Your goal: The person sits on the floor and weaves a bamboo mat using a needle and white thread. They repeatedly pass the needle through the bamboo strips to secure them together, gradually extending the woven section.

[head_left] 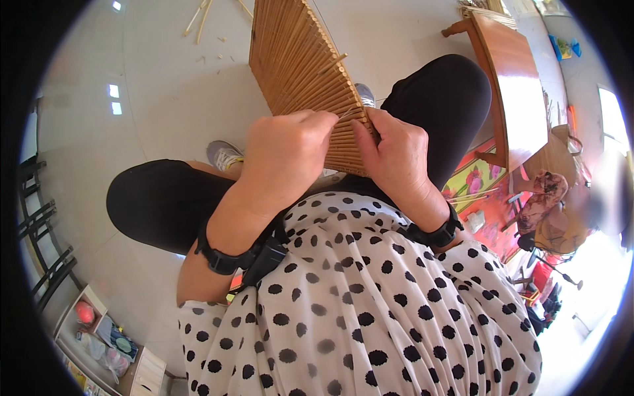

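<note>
A stiff panel of thin brown sticks [294, 63], laid side by side in rows, stands tilted between my knees. My right hand [401, 155] grips its right edge, the thumb on the near face and the fingers partly hidden behind. My left hand [281, 158] is closed in a pinch in front of the panel. A thin, pale, needle-like strand [347, 113] runs from its fingertips to the panel's edge beside my right thumb; whether it is wire, thread or a needle cannot be made out. Higher up, one short stick [332, 63] juts past the edge.
Loose sticks [206, 21] and small scraps lie on the tiled floor beyond the panel. A wooden bench [512, 79] stands at the right, by a red floral mat [485, 228]. Another person [555, 211] is at the far right. A low cabinet [145, 373] stands at the lower left.
</note>
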A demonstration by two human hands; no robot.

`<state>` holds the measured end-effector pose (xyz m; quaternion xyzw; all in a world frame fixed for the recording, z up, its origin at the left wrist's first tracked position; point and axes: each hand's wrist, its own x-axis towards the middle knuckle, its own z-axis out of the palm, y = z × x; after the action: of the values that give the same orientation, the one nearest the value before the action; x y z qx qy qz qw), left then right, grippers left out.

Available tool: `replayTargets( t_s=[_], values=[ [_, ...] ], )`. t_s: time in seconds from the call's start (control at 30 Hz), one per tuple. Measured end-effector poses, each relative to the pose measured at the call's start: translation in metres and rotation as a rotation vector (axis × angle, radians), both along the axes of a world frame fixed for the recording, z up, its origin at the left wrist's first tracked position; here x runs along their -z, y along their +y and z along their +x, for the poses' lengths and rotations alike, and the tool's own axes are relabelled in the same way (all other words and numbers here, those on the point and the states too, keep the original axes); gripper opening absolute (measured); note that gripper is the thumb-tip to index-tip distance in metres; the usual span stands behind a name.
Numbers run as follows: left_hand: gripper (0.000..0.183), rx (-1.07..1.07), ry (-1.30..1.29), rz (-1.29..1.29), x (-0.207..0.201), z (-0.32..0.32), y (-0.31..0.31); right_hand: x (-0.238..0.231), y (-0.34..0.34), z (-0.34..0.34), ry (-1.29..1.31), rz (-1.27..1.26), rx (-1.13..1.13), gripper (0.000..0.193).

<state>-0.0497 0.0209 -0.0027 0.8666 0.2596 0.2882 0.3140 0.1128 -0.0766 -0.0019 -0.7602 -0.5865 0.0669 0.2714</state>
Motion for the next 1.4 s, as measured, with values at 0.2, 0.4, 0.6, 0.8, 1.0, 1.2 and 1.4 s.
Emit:
replayTargets(
  t_s=[0.2, 0.4, 0.6, 0.8, 1.0, 1.2, 1.4],
  values=[
    [0.014, -0.005, 0.029, 0.007, -0.004, -0.013, 0.008, -0.002, -0.005, -0.008, 0.306, 0.066, 0.046, 0.031],
    [0.015, -0.008, 0.072, -0.046, -0.011, -0.040, 0.011, 0.006, -0.008, -0.016, 0.446, 0.206, -0.135, 0.040],
    [0.016, -0.025, 0.163, -0.144, -0.017, -0.068, 0.013, 0.015, -0.003, -0.028, 0.445, 0.298, -0.272, 0.041],
    [0.018, -0.109, 0.180, -0.271, -0.008, -0.075, 0.003, 0.017, -0.001, -0.026, 0.434, 0.281, -0.329, 0.041],
    [0.039, 0.049, 0.228, -0.381, -0.022, -0.064, 0.008, 0.009, 0.001, -0.018, 0.446, 0.241, -0.324, 0.041],
    [0.042, 0.138, 0.178, -0.495, -0.019, -0.045, 0.018, 0.001, -0.001, -0.002, 0.366, 0.208, -0.314, 0.042],
    [0.046, 0.148, 0.119, -0.578, -0.011, -0.037, 0.017, 0.002, -0.004, 0.004, 0.341, 0.193, -0.278, 0.040]
  ],
)
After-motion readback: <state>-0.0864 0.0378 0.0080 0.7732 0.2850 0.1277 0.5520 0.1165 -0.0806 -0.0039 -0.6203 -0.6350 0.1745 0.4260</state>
